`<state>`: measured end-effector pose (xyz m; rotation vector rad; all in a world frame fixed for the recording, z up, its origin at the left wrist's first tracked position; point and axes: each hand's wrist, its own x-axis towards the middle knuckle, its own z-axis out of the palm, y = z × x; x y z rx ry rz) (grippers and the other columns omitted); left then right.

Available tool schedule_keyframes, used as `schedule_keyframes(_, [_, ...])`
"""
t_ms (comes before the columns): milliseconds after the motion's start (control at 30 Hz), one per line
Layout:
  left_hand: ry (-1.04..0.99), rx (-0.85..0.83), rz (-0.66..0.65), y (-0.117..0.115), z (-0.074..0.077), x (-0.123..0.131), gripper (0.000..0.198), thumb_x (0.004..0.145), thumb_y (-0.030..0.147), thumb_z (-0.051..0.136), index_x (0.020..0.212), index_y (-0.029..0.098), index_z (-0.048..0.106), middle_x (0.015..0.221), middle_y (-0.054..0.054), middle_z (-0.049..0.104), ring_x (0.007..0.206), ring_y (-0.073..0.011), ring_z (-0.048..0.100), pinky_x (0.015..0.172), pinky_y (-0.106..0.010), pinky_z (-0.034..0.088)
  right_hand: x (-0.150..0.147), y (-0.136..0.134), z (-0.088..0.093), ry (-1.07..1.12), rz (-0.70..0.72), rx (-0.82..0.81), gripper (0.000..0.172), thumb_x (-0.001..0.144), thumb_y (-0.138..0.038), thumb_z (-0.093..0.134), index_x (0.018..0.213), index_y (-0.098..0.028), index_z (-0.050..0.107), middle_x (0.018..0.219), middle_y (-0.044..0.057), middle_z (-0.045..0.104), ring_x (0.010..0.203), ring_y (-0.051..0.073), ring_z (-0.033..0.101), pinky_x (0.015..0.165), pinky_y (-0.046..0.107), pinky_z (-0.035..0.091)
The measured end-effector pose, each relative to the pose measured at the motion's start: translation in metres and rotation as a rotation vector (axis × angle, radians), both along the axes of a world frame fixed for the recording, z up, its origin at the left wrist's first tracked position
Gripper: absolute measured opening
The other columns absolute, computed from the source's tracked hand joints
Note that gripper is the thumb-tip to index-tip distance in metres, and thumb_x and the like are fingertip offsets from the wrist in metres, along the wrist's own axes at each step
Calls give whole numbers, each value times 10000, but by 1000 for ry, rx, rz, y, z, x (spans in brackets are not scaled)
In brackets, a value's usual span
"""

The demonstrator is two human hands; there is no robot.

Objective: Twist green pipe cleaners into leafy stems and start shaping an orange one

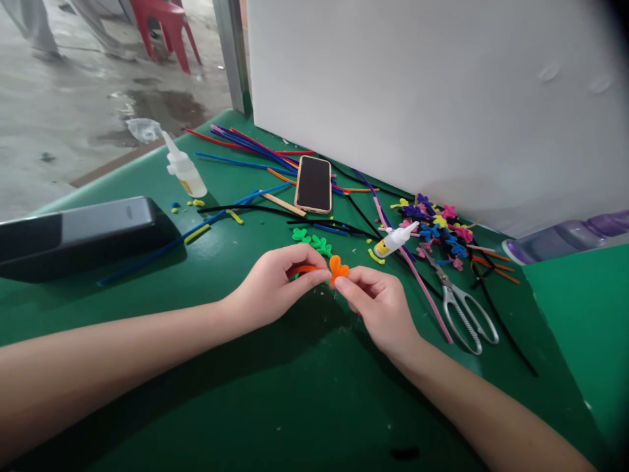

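An orange pipe cleaner (339, 267), bent into petal-like loops, is pinched between both hands above the green table (206, 406). My left hand (282, 282) is closed on its straight tail, thumb against forefinger. On the looped end, the thumb and fingers of my right hand (376, 298) press together. Just behind the fingers lie several green pipe-cleaner flowers (319, 245), partly hidden by my left hand. A small white glue bottle (396, 238) lies on its side beyond my right hand.
Silver scissors (466, 311) and a pile of colourful pipe-cleaner flowers (437, 226) lie to the right. A phone (314, 185) rests among loose pipe cleaners (250, 147). An upright glue bottle (185, 172) and a dark box (83, 233) stand left. A purple bottle (565, 239) lies far right.
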<state>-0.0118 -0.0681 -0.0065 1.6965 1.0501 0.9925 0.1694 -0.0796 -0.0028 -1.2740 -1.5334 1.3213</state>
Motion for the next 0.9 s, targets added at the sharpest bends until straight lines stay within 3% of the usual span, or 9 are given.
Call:
schedule_keyframes(167, [-116, -65, 15, 5, -3, -2, 120, 755, 258, 680, 726, 142, 668, 710, -20, 641, 641, -117, 564, 591, -220, 465, 0, 0, -1, 81, 71, -67, 220, 789, -363, 634, 704, -162, 655, 528, -48, 444, 459, 60, 323, 453, 222, 272])
schedule_keyframes(367, [-169, -167, -99, 7, -3, -2, 173, 757, 300, 677, 725, 131, 689, 700, -23, 627, 595, -101, 542, 547, -210, 456, 2, 5, 2, 85, 153, -157, 194, 785, -333, 628, 702, -159, 644, 511, -51, 469, 455, 61, 384, 463, 216, 324])
schedule_keyframes(533, [-128, -227, -122, 6, -1, -1, 198, 751, 319, 677, 693, 130, 666, 668, -12, 626, 600, -101, 542, 556, -201, 450, 4, 8, 6, 42, 120, -153, 174, 759, -333, 660, 783, -162, 644, 626, -9, 614, 559, 100, 566, 537, 231, 456])
schedule_keyframes(700, [-42, -121, -95, 4, 3, -2, 164, 810, 295, 613, 773, 141, 655, 742, -15, 613, 583, -90, 542, 553, -202, 451, 5, 8, 7, 4, 65, -61, 190, 729, -349, 705, 783, -169, 685, 650, 23, 679, 594, 134, 629, 543, 247, 498])
schedule_keyframes(900, [80, 204, -110, -3, 2, -2, 141, 849, 254, 563, 940, 155, 606, 853, -43, 582, 766, -128, 561, 686, -233, 465, 4, 5, 7, 74, -37, 30, 131, 723, -321, 722, 754, -197, 694, 649, 5, 686, 615, 132, 637, 624, 266, 522])
